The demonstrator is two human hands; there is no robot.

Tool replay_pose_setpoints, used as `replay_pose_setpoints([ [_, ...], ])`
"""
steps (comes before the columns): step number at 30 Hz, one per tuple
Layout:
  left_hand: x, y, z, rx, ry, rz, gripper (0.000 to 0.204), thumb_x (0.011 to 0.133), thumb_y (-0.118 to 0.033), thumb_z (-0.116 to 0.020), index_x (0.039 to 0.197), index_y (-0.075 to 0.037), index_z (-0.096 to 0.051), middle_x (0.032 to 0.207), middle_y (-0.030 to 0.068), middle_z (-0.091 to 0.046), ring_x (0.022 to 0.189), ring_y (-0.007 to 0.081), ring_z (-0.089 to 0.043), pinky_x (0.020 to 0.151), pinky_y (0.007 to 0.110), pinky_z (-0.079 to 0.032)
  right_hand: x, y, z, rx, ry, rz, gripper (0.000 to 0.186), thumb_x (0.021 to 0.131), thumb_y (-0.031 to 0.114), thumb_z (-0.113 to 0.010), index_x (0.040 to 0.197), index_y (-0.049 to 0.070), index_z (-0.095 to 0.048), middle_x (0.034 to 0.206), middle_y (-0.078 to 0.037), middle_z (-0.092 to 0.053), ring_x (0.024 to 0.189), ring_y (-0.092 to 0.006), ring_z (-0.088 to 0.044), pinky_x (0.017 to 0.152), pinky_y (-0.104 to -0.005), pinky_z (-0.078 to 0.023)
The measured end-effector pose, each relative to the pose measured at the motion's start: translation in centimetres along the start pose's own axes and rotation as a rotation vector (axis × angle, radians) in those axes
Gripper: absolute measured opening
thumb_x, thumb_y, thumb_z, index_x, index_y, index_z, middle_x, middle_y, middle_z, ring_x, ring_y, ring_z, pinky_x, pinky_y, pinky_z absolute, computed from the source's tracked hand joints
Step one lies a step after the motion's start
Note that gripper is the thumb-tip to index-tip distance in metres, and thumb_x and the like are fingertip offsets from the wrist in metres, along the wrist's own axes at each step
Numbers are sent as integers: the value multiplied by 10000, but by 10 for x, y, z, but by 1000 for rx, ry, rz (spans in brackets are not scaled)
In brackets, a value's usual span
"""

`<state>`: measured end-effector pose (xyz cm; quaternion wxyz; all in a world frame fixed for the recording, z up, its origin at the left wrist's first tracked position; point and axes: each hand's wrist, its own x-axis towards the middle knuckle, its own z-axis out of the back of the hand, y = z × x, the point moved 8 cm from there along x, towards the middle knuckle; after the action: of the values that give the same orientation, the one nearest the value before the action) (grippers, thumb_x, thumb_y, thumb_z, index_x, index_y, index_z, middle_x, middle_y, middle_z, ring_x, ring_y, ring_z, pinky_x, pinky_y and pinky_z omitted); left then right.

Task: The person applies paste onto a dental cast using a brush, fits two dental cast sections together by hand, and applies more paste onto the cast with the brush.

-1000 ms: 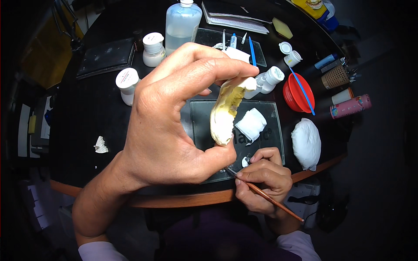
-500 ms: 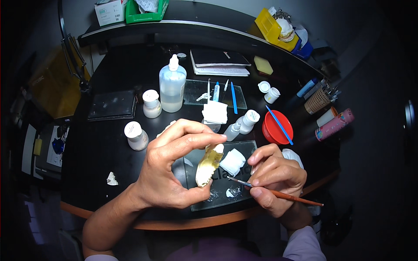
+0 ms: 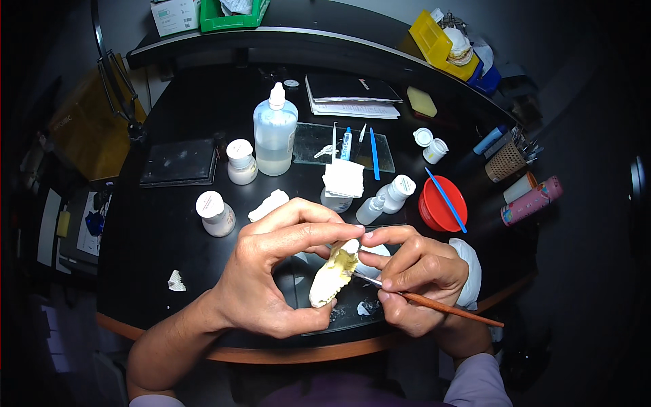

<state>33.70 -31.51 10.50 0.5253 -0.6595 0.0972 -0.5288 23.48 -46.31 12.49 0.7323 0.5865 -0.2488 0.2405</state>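
My left hand [image 3: 261, 271] pinches a pale yellow dental model [image 3: 328, 281] upright between thumb and fingertips, its toothed edge toward the right. In my right hand [image 3: 427, 271] is a slim brush [image 3: 451, 308] with a reddish-brown wooden handle, gripped like a pen. Its tip meets the right side of the model, and my two index fingertips come together above it. Beneath the hands lies a dark glass slab [image 3: 322, 325] with a small white dab [image 3: 366, 308]. A folded white tissue [image 3: 375, 256] on the slab is partly hidden by my right hand.
Behind the hands stand a large clear bottle [image 3: 274, 139], white jars [image 3: 215, 214], a small dropper bottle [image 3: 370, 211] and a red bowl [image 3: 437, 209] with a blue stick across it. A white broken piece [image 3: 176, 281] lies left. A pink bottle [image 3: 532, 201] is at right.
My right hand has moved up and left, bringing the brush tip from over the slab to the model. The left hand still holds the model. The whole view has shifted slightly.
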Motion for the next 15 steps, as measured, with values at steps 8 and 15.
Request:
replay_pose_setpoints([
  [8, 0, 2, 0, 29, 16, 17, 693, 627, -72, -816, 1309, -3, -717, 1181, 152, -647, 1018, 211, -696, 876, 333, -626, 0, -2, -2, -60, 16, 20, 161, 711, -119, -714, 832, -15, -694, 861, -105, -676, 1155, -382, -710, 957, -480, -650],
  [15, 1, -2, -1, 60, 91, 50, 688, 635, 12, -839, 1308, 45, -700, 1230, 168, -608, 1106, 205, -674, 906, 320, -631, -1, -3, -4, -87, 29, 23, 158, 707, -111, -722, 832, -15, -709, 853, -100, -679, 1131, -378, -721, 935, -461, -660],
])
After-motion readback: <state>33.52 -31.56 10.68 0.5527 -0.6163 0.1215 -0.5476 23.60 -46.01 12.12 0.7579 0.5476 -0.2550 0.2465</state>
